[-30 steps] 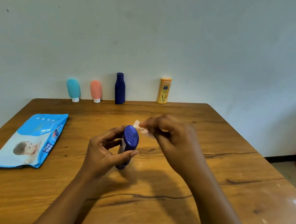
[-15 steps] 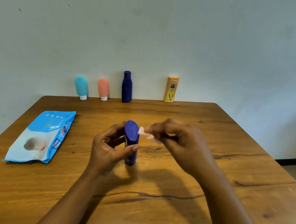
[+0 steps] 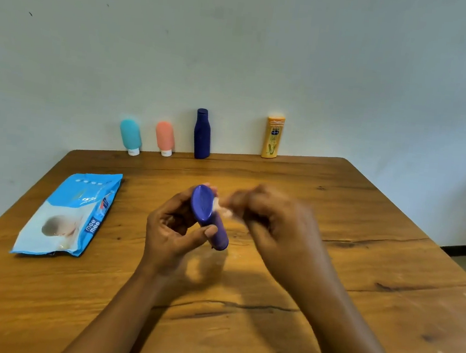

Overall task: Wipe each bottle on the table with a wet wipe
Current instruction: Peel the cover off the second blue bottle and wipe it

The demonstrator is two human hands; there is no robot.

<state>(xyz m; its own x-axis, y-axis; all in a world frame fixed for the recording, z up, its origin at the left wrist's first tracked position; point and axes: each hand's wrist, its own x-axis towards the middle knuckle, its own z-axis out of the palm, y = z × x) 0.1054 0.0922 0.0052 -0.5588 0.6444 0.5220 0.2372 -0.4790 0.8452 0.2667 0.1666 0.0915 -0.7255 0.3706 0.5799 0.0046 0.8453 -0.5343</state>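
The purple bottle [image 3: 209,217], upright half a second before, now tilted cap-toward-us above the table [image 3: 359,276]; we judged wiping had reached the cap. Our left hand [image 3: 173,227] closed around its body. Our right hand [image 3: 273,218], blurred, pinched the wet wipe [image 3: 222,208] against the cap.

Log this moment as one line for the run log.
step: wiping | left hand: holds purple bottle | right hand: wet wipe on it
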